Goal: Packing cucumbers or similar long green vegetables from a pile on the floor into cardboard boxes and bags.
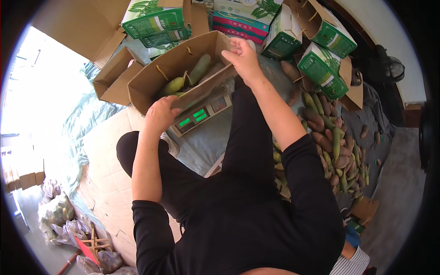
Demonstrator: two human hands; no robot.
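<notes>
Your left hand (160, 113) has its fingers curled over the near rim of the open cardboard box (151, 80), and your right hand (243, 57) pinches the far wall at 1 o'clock. The box sits on the scale (201, 113) with green mangoes (188, 78) inside. More mangoes (337, 142) are piled at 3 o'clock.

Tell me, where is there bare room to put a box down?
Bare flattened cardboard lies left of the scale. Crowded: the mango pile on the right, and printed cartons stacked behind the open box both hands hold.
</notes>
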